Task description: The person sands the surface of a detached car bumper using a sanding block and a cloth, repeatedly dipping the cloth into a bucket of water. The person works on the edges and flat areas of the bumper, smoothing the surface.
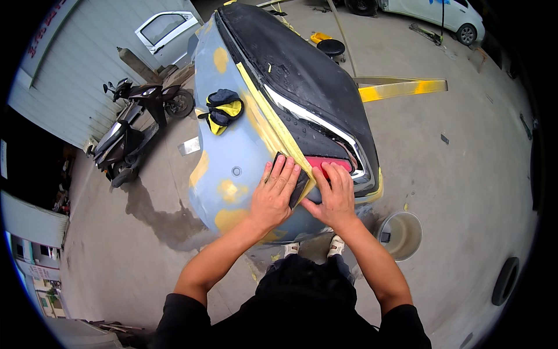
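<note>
A car bumper (pixel 212 166) in grey-blue primer with yellowish patches lies in front of me. My left hand (pixel 274 195) presses a dark sheet of sandpaper (pixel 300 187) against it, fingers stretched over the sheet. Yellow masking tape (pixel 272 123) runs along the bumper's edge beside the black trim section (pixel 290 58). My right hand (pixel 336 198) rests at the red lamp or reflector (pixel 331 163), fingertips on it and thumb apart, near the tape's lower end. A black-and-yellow pair of gloves (pixel 221 110) or similar cloth item lies on the primed surface.
A clear-sided bucket (pixel 400 235) stands right of my feet. Yellow-painted stand legs (pixel 404 88) jut out beyond the bumper. On the left are a dark scooter (pixel 136 125) and a loose white car door (pixel 167 35). A tyre (pixel 505 281) lies at right.
</note>
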A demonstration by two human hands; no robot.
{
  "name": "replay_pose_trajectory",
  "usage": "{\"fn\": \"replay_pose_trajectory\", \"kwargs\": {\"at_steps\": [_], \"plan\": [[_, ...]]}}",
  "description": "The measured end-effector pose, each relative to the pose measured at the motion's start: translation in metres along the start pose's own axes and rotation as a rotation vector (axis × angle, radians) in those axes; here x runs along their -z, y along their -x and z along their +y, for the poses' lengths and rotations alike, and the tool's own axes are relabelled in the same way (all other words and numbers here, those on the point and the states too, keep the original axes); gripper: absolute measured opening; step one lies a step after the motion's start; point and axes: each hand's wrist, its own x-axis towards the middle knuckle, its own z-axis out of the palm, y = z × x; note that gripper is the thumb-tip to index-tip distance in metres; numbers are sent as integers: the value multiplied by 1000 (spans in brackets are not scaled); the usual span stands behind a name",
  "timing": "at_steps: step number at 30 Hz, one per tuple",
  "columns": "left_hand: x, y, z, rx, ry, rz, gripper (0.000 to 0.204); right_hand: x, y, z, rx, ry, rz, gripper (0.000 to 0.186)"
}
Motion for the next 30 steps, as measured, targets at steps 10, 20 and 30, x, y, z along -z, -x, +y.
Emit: {"fn": "replay_pose_trajectory", "kwargs": {"at_steps": [10,20,30], "plan": [[6,-40,-63,24,-45,133,74,1,-1,-1,8,45,14,80],[10,-6,-28,-169,86,-20,71,2,1,2,11,28,-20,80],[21,-13,-42,-209,121,-101,77,-1,2,0,9,41,0,79]]}}
